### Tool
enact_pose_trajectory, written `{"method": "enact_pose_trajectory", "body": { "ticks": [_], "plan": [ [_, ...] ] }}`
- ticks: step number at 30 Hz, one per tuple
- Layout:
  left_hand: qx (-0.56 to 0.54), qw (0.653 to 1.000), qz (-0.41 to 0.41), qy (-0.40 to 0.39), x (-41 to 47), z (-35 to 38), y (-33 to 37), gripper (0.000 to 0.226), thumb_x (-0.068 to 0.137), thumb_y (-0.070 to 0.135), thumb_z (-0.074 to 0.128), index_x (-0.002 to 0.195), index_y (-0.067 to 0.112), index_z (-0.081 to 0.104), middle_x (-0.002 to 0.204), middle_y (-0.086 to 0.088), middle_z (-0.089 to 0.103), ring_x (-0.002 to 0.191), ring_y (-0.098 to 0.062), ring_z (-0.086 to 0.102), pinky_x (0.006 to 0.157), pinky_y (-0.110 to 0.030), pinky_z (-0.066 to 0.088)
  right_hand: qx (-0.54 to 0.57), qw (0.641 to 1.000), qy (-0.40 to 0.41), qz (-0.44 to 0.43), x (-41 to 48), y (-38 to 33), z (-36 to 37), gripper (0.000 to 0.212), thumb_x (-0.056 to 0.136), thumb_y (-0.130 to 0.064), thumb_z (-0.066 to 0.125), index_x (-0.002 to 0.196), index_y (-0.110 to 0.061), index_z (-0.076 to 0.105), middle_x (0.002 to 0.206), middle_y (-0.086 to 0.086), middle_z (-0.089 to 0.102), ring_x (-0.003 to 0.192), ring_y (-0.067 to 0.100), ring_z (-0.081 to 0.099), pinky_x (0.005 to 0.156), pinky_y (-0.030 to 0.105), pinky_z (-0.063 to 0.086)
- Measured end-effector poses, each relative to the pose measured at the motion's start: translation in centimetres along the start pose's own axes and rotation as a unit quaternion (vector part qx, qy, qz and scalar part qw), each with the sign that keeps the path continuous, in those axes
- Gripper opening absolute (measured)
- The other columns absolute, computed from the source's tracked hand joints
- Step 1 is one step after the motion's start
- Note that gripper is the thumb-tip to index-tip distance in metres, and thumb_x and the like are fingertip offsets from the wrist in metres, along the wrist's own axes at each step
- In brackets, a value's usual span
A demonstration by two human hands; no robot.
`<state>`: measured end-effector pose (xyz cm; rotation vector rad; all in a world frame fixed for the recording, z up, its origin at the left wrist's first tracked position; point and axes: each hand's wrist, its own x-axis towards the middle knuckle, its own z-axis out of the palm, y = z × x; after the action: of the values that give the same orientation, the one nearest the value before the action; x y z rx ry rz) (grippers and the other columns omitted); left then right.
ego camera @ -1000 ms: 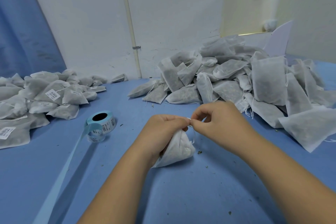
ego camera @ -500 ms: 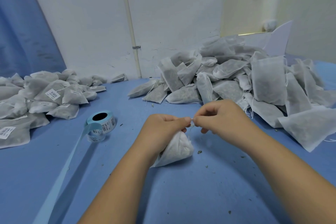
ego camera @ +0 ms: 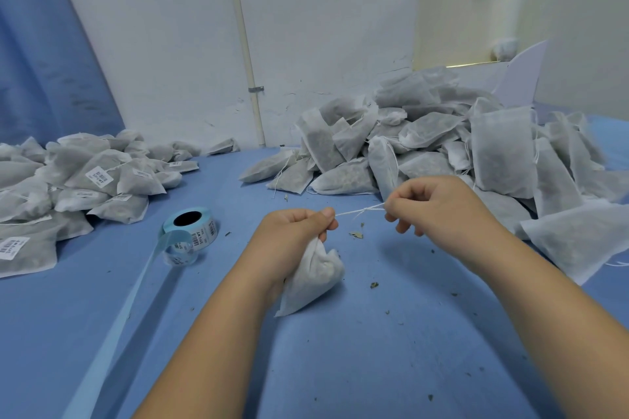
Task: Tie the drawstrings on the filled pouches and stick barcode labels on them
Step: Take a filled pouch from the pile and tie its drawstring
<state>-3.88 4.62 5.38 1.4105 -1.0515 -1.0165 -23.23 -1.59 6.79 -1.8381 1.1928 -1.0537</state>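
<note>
Left hand [ego camera: 292, 235] grips pouch [ego camera: 315, 274] neck above table [ego camera: 374, 350], right hand [ego camera: 439, 211] pinches drawstring [ego camera: 360, 211] taut between hands.

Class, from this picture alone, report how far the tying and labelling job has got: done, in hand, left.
Done: pouches in the left pile carry barcode labels. In hand: the left hand grips one pouch by its neck while the right hand pulls its drawstring taut; no label shows on it. Left: the bigger right pile, no labels visible. The label roll waits nearby.
</note>
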Motion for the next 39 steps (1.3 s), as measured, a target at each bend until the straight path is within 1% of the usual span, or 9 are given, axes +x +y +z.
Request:
{"method": "enact_pose_trajectory", "body": {
  "ticks": [6,10,14,18,22,27,32,36,39],
  "plan": [
    [0.042,0.999,0.021,-0.026,0.3,-0.2,-0.3,0.025,0.086,0.039,0.071,0.065,0.026,0.076,0.060,0.008,0.055,0.052,-0.009,0.047,0.059,-0.021,0.042,-0.004,1.000,0.028,-0.006,0.1,0.3,0.3,0.015,0.078,-0.019,0.065,0.064,-0.020,0.068,0.069,0.000,0.072,0.059,0.009,0.062,0.056,0.030,0.046],
    [0.075,0.984,0.022,-0.162,-0.2,-0.6,-0.2,0.015,0.074,0.041,0.076,0.079,0.027,0.075,0.072,0.011,0.067,0.065,-0.004,0.061,0.062,-0.015,0.047,0.023,0.996,0.087,-0.001,0.3,0.4,0.0,0.010,0.078,-0.019,0.064,0.069,-0.016,0.068,0.064,0.002,0.068,0.047,-0.002,0.057,0.055,0.030,0.044],
    [0.123,0.959,0.022,-0.254,-0.4,-0.9,-0.4,0.022,0.072,0.028,0.076,0.094,0.028,0.076,0.096,0.001,0.069,0.090,-0.009,0.064,0.086,-0.023,0.049,0.042,0.989,0.138,0.009,0.6,0.8,-0.7,0.014,0.077,-0.018,0.062,0.064,-0.016,0.065,0.055,-0.006,0.064,0.042,-0.002,0.053,0.056,0.029,0.044],
    [0.163,0.952,0.033,-0.259,-0.5,-0.9,-0.4,0.025,0.070,0.028,0.076,0.095,0.029,0.076,0.097,0.006,0.074,0.093,-0.003,0.068,0.084,-0.014,0.048,0.075,0.984,0.161,0.005,0.9,1.0,-1.1,0.011,0.078,-0.015,0.060,0.068,-0.013,0.064,0.053,-0.009,0.061,0.043,0.000,0.054,0.058,0.029,0.045],
    [0.282,0.928,0.054,-0.236,-0.7,0.6,-0.8,0.041,0.065,0.052,0.078,0.104,0.045,0.066,0.112,0.018,0.065,0.098,0.006,0.060,0.085,-0.013,0.046,0.082,0.985,0.154,-0.013,0.8,0.8,-0.9,0.013,0.078,-0.014,0.059,0.065,-0.015,0.063,0.052,-0.007,0.062,0.044,0.000,0.053,0.056,0.026,0.042],
    [0.438,0.869,0.128,-0.194,-0.8,2.8,-2.1,0.067,0.063,0.069,0.072,0.123,0.052,0.048,0.116,0.024,0.050,0.109,-0.001,0.051,0.098,-0.032,0.044,0.099,0.984,0.145,-0.043,0.5,0.4,-0.6,0.015,0.079,-0.014,0.058,0.066,-0.020,0.062,0.053,-0.005,0.064,0.047,0.002,0.054,0.049,0.017,0.044],
    [0.338,0.917,0.099,-0.188,-0.9,2.8,-1.9,0.043,0.077,0.072,0.049,0.101,0.040,0.065,0.101,0.019,0.064,0.095,0.006,0.059,0.092,-0.029,0.049,0.113,0.980,0.155,-0.060,0.4,0.2,-0.7,0.015,0.078,-0.011,0.057,0.066,-0.019,0.060,0.054,-0.006,0.063,0.052,0.005,0.057,0.054,0.025,0.044],
    [0.329,0.931,0.071,-0.141,-0.6,2.5,-2.1,0.013,0.087,0.045,0.064,0.096,0.035,0.063,0.101,0.012,0.067,0.089,-0.001,0.062,0.089,-0.029,0.051,0.122,0.978,0.156,-0.062,0.3,0.3,-0.8,0.015,0.078,-0.012,0.056,0.067,-0.020,0.060,0.057,-0.006,0.063,0.057,0.008,0.059,0.059,0.033,0.045],
    [0.306,0.939,0.047,-0.152,-0.5,2.3,-2.1,0.038,0.080,0.042,0.076,0.111,0.041,0.054,0.102,0.011,0.066,0.090,-0.005,0.065,0.082,-0.029,0.053,0.123,0.978,0.151,-0.070,0.2,0.2,-0.7,0.015,0.082,-0.013,0.057,0.070,-0.022,0.061,0.057,-0.005,0.064,0.055,0.006,0.059,0.059,0.034,0.045]
  ]
}}
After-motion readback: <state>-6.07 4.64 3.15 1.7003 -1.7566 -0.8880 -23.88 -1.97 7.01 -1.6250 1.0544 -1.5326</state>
